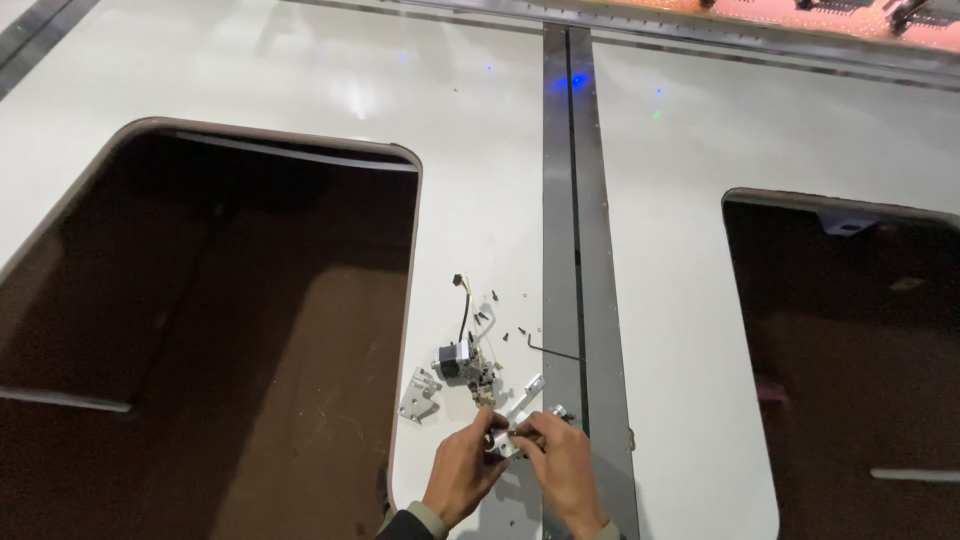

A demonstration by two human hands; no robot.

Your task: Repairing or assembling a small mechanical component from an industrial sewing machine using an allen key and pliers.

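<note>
1. We pinch a small white metal bracket (pixel 512 418) between our left hand (pixel 466 470) and right hand (pixel 562 462), both closed on it, near the table's (pixel 480 150) front edge.
2. Just beyond lies a small grey stepper motor (pixel 455 358).

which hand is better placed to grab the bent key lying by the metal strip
Right, probably. The right hand lies nearer the bent key; the left hand sits farther left, on the white bracket.

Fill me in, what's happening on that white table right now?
A person's left hand and right hand are together gripping a small white bracket part at the near edge of the white table. Just beyond lie a small motor with yellow and black wires, a metal bracket, loose screws and a hex key.
</note>
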